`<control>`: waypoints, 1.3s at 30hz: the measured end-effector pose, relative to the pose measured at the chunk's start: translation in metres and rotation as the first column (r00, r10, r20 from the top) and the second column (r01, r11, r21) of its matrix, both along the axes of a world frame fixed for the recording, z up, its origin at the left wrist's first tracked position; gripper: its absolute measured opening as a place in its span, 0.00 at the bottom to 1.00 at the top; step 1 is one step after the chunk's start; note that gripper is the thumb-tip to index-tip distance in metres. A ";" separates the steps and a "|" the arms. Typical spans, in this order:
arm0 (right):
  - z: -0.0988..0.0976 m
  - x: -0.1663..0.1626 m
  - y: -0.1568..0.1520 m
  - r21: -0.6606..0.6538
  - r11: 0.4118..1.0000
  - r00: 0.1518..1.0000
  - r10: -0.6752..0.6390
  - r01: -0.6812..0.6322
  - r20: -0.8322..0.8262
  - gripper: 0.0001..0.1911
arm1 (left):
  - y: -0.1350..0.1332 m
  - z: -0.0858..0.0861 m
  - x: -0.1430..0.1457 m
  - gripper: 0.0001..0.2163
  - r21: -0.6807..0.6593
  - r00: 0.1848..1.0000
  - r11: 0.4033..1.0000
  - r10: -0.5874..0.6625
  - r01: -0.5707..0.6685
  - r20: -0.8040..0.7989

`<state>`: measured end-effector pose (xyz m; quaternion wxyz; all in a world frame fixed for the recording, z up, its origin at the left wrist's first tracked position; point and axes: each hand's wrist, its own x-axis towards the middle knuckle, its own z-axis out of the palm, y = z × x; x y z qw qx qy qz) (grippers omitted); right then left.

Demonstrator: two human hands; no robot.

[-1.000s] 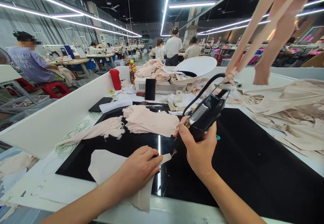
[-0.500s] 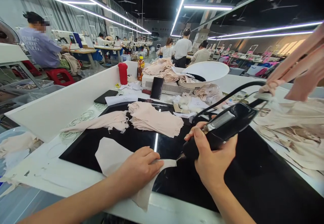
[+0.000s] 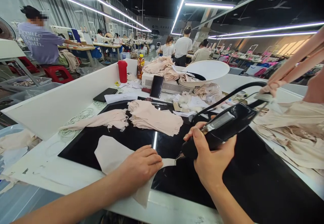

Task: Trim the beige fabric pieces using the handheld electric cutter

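Note:
My left hand (image 3: 143, 165) is closed over a pale beige fabric piece (image 3: 111, 151), holding it against the black glossy board (image 3: 243, 176). A narrow end of the fabric sticks out to the right past my fingers, and a wider flap hangs over the front edge. My right hand (image 3: 212, 159) grips a black corded handheld tool (image 3: 222, 126), its fingers wrapped around the body. The tool's thin metal tip meets the narrow fabric end, or comes very close to it. Knotted pink fabric strips (image 3: 272, 85) are tied at the tool's rear.
Beyond my hands lie a stack of pink fabric pieces (image 3: 154, 117) and a loose bundle (image 3: 101, 119). Farther back are a phone (image 3: 157, 86), a red cup (image 3: 122, 71) and a bottle (image 3: 140, 67). Beige fabric (image 3: 293, 132) is heaped at right. A person (image 3: 42, 40) sits at far left.
My hands, the fabric and the tool keep nearly the same positions, while the view has shifted slightly. The seated person at left has reached an arm forward over their table.

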<state>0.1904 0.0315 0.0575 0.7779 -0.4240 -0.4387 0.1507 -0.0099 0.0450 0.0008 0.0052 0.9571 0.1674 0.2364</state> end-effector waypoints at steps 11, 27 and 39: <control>-0.003 0.001 -0.001 0.024 1.000 1.000 -0.009 0.008 0.022 0.18 | -0.003 -0.002 0.008 0.15 -0.145 0.998 0.989 0.021 -0.028 -0.054; 0.002 -0.008 0.002 0.053 0.997 0.997 0.052 -0.050 -0.049 0.17 | -0.008 0.002 0.009 0.11 0.041 0.992 0.998 0.052 -0.048 -0.117; -0.003 -0.018 0.003 0.017 0.993 0.992 0.116 -0.116 -0.048 0.19 | -0.010 0.004 0.011 0.13 0.087 0.993 0.995 0.062 -0.053 -0.102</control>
